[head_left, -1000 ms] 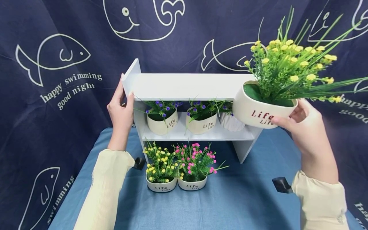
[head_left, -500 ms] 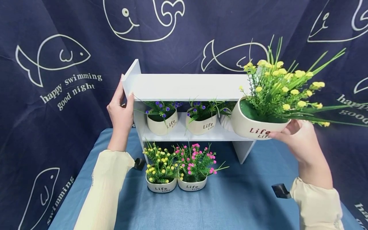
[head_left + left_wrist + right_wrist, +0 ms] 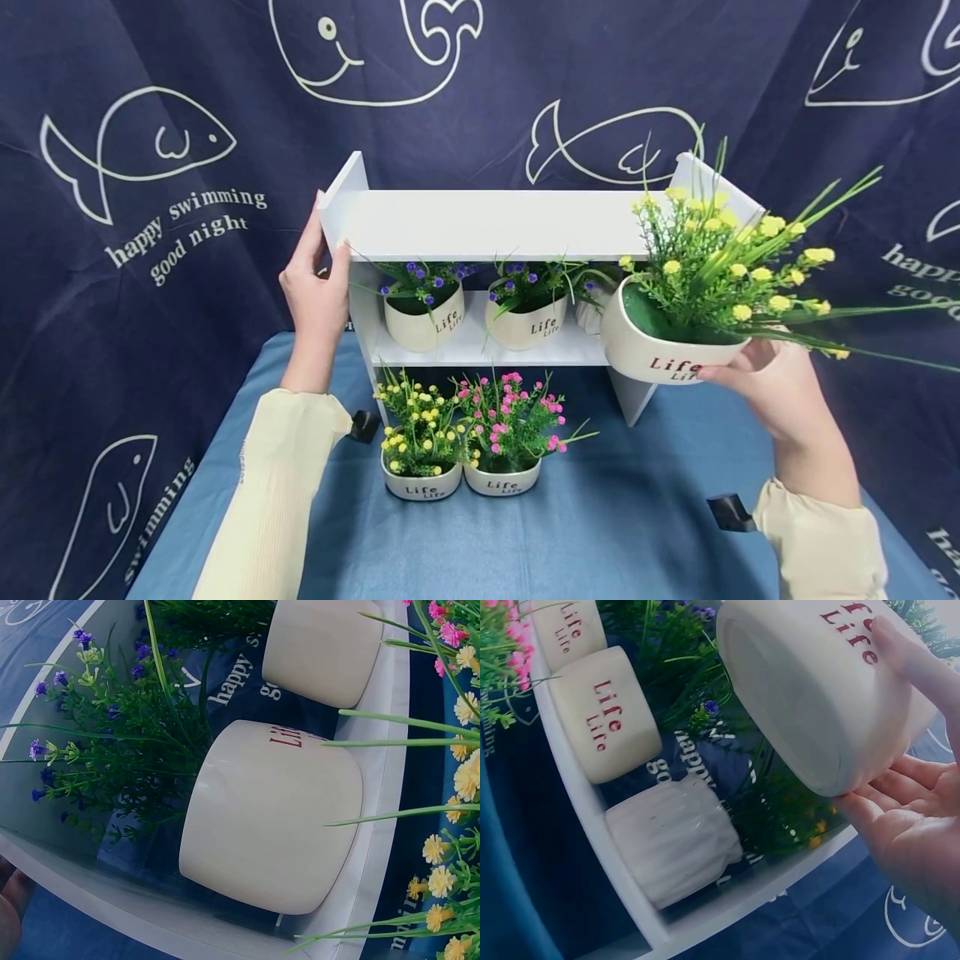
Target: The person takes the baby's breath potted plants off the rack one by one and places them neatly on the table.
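In the head view my right hand (image 3: pixel 783 387) grips the right end of a cream oval flowerpot (image 3: pixel 675 354) with yellow flowers, thumb on its front. The pot is in the air before the right side of a white two-tier shelf (image 3: pixel 495 223). My left hand (image 3: pixel 315 300) holds the shelf's left side panel, thumb at the front edge. On the middle board stand two cream pots with purple flowers, a left one (image 3: pixel 425 321) and a right one (image 3: pixel 527 322). Beside them a white ribbed pot (image 3: pixel 673 840) shows in the right wrist view, partly hidden in the head view.
On the blue-covered table (image 3: pixel 570 542), a yellow-flowered pot (image 3: pixel 422 482) and a pink-flowered pot (image 3: pixel 502 479) stand side by side in front of the shelf. A dark blue curtain (image 3: pixel 487 142) with fish drawings hangs behind.
My right hand has lowered the yellow-flowered pot and shifted it slightly left, so the shelf's right side panel now shows at the top. My left hand has stayed on the shelf.
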A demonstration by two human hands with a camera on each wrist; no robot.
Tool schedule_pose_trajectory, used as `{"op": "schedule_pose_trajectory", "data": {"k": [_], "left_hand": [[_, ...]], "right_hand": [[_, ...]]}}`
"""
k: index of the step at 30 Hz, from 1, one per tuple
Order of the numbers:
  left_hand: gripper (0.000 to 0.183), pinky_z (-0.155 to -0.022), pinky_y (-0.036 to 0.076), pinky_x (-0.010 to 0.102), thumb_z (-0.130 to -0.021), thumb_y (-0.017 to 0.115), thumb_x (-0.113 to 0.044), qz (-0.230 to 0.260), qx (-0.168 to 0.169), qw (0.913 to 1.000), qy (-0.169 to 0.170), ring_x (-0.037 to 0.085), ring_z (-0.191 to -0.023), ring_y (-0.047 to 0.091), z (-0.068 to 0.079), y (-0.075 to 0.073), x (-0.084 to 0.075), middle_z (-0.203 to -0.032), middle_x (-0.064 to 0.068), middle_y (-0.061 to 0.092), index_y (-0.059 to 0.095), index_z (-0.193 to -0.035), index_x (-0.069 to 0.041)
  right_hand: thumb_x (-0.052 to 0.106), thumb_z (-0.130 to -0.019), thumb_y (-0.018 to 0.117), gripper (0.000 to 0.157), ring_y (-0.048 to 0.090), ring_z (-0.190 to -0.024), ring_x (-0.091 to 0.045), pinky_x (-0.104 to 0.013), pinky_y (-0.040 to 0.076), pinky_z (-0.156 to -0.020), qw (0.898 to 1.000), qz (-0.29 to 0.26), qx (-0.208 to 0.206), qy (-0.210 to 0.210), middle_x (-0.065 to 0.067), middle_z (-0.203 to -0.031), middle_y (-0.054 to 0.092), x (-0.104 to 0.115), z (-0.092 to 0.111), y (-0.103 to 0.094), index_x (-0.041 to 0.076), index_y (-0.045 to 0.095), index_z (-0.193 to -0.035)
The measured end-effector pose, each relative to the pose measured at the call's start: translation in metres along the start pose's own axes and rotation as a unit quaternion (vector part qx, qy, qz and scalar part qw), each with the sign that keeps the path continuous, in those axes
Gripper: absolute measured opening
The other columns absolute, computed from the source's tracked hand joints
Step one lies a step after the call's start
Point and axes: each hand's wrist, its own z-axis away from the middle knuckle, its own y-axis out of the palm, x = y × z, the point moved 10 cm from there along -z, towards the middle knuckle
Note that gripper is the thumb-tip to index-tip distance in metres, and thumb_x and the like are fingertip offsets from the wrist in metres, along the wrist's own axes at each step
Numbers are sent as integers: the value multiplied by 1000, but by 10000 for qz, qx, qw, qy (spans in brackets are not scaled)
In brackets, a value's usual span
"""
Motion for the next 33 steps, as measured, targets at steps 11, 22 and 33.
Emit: {"op": "schedule_pose_trajectory", "data": {"k": [11,22,33], "left_hand": [[53,-95,53,38,-93,58,-8,19,-33,10000,48,6,-124,57,-2,-2,-1,-138,-9,57,51,-140,-32],[53,-96,52,38,-93,58,-8,43,-28,10000,36,6,-124,57,-2,-1,-2,-139,-9,57,51,-140,-31],[52,-95,52,39,-93,58,-8,38,-20,10000,-7,6,-123,57,-1,0,-1,-138,-9,57,52,-139,-32]], "right_hand": [[-41,-64,53,83,69,-101,-15,-24,58,-80,9994,102,318,-36,-7,-118,66,-13,9,-1,-4,46,-137],[-37,-64,56,67,71,-93,-12,-21,57,-77,9984,479,159,252,-4,-103,74,-34,22,-7,-1,62,-120],[-32,-70,58,59,71,-92,-7,-18,55,-79,9950,763,198,620,2,-99,75,-60,39,-17,8,68,-113]]}}
